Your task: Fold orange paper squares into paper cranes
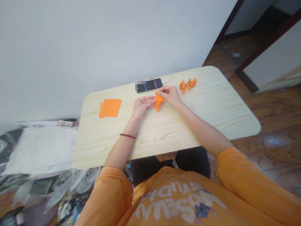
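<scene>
My orange shirt [174, 201] lay nearest; my left hand [141, 106] and right hand [169, 95] pinched the folded orange origami paper [159, 102] by its edges, light, soft, easily crushed.

the folded paper [159, 102] looks thin and matt, the same as the loose sheets [110, 108]. the table top [188, 125] is smooth, pale grained wood, the phone screen [149, 85] is glossy glass, and my sleeve [237, 175] is cloth, though i can't quite make out its weave.
</scene>
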Available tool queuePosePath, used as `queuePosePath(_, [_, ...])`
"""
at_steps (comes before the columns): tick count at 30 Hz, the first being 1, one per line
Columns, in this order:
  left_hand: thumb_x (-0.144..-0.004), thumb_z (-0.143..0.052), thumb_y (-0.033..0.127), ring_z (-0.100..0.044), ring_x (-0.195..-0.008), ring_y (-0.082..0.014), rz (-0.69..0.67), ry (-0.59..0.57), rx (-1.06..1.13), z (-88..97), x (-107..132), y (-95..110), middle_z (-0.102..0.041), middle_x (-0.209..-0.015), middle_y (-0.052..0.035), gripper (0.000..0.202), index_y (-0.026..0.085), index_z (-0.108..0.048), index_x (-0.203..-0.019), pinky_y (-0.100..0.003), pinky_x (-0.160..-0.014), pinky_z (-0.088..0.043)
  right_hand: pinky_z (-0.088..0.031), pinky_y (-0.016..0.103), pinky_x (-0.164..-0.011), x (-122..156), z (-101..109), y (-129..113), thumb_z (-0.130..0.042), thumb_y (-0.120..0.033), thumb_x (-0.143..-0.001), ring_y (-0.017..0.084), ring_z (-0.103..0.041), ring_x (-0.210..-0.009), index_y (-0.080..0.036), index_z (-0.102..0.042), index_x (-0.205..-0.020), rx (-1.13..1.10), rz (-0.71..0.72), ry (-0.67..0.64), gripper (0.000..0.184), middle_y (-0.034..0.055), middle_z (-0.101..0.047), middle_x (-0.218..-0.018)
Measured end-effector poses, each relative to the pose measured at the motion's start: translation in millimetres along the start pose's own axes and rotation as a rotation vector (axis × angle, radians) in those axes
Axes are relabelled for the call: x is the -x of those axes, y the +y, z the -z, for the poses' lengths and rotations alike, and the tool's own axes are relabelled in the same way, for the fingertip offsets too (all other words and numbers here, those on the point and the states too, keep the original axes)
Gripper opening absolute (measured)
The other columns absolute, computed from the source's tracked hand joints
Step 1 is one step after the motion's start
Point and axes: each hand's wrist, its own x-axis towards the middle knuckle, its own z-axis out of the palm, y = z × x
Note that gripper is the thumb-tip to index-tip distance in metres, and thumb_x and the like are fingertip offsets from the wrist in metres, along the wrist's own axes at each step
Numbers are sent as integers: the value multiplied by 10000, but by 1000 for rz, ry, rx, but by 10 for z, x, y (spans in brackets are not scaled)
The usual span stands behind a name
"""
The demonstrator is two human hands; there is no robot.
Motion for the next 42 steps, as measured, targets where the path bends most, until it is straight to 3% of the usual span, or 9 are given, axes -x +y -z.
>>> queuePosePath(24, [-436, -857, 281, -679, -613, -159, -133, 15, -97, 18, -45, -52, -708, -651, -34, 412, 135, -626, -745, -304, -684, -550, -439, 269, -602, -29, 7, 69, -715, -388, -634, 136, -551, -625, -159, -654, -662, 9, 35, 2, 239, 22, -637, -653])
queuePosePath(35, [-412, -868, 229, -665, -552, -140, -152, 80, -40, 17, -53, -57, -676, -556, -4, 439, 158, -513, -661, -252, -609, -543, -452, 259, -612, -34, 10, 65, -692, -419, -677, 141, -590, -671, -140, -696, -720, -82, -76, -48, 283, 32, -673, -700])
queuePosePath(42, [-408, -879, 255, -668, -552, -138, -135, 60, -38, 32, -64, -59, -677, -560, 11, 477, 164, -493, -672, -262, -625, -547, -491, 274, -671, -8, 2, 43, -813, -322, -509, 148, -612, -692, -140, -701, -691, -125, -125, -111, 280, 39, -696, -727])
